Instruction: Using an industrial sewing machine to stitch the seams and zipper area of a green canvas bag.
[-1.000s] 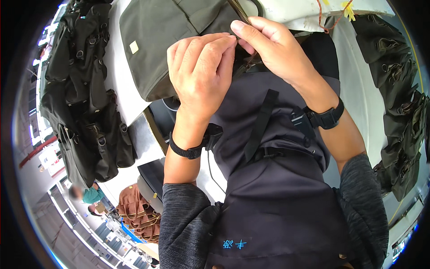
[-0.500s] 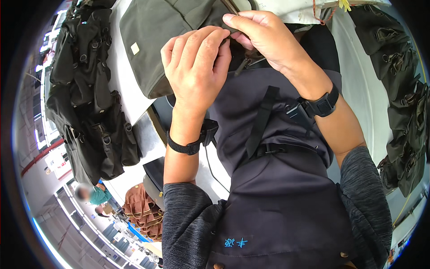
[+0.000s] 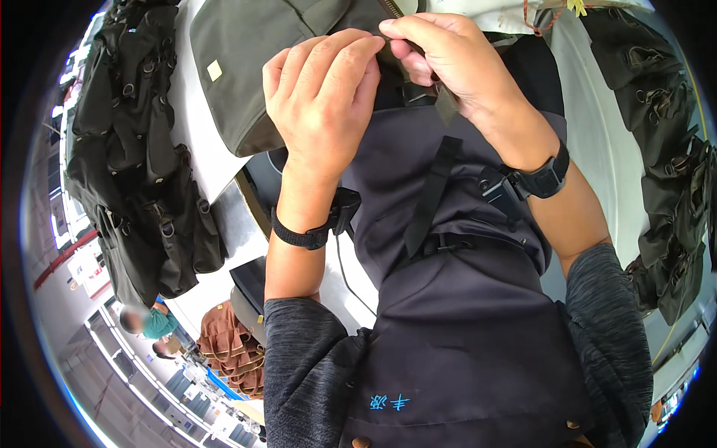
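An olive-green fabric bag (image 3: pixel 246 67) lies at the top of the view, with a small pale tag on its panel and a metal zipper (image 3: pixel 391 9) along its opening. My left hand (image 3: pixel 321 104) lies over the bag's near edge, fingers bent together, gripping fabric. My right hand (image 3: pixel 463 67) pinches the bag between thumb and fingers by the zipper's near end. The two hands' fingertips almost meet, so what exactly lies between them is hidden. Below my right palm hangs a short olive strap (image 3: pixel 447 104).
Dark olive bags with metal rings are heaped at the left (image 3: pixel 127 149) and along the right side (image 3: pixel 657 112). Brown bags (image 3: pixel 231 347) are stacked at lower left, near a person in green (image 3: pixel 158 322). A white table (image 3: pixel 202 127) runs beneath the bag. My dark apron (image 3: pixel 463 313) fills the middle.
The bag and my left hand sit slightly farther left and up. My right hand has turned a little, and the olive strap now hangs below its palm.
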### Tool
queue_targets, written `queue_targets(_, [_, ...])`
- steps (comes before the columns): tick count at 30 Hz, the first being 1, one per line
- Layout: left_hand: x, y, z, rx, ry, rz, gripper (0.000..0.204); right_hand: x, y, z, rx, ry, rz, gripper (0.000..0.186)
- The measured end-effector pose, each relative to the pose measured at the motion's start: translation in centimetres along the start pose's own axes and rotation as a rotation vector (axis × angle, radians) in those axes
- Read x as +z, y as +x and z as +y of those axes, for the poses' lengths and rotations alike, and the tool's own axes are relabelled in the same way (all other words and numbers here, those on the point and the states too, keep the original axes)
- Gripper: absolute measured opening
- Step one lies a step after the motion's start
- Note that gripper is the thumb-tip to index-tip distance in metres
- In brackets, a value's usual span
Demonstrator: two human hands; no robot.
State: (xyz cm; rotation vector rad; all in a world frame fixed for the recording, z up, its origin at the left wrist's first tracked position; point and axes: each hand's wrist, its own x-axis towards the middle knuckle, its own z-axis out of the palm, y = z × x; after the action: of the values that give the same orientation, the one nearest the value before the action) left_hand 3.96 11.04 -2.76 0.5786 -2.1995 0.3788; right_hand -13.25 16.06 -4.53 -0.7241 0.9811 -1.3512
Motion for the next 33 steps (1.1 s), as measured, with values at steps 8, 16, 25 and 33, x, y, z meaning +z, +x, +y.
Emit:
queue_targets(8, [-0.2,-0.2,-0.5,0.006,-0.134,0.038,0.027,0.0,-0.6,-0.7,-0.034,-0.119,-0.041,0.034])
queue_targets(16, [-0.3,0.2,0.1,-0.030,-0.142,-0.034,0.023,-0.1,0.0,1.0,-0.207,-0.137,-0.001,0.033])
queue_targets(25, [-4.6,9.1,-3.2,0.169,-0.005,-0.339,0.016,0.7,0.2,1.1,-0.055,0.078,0.010,0.031])
queue_targets(33, [-5.5,13.2,-2.4,0.465,0.249,-0.694,0.017,1.1,-0.2,0.6,-0.077,-0.052,0.048,0.032])
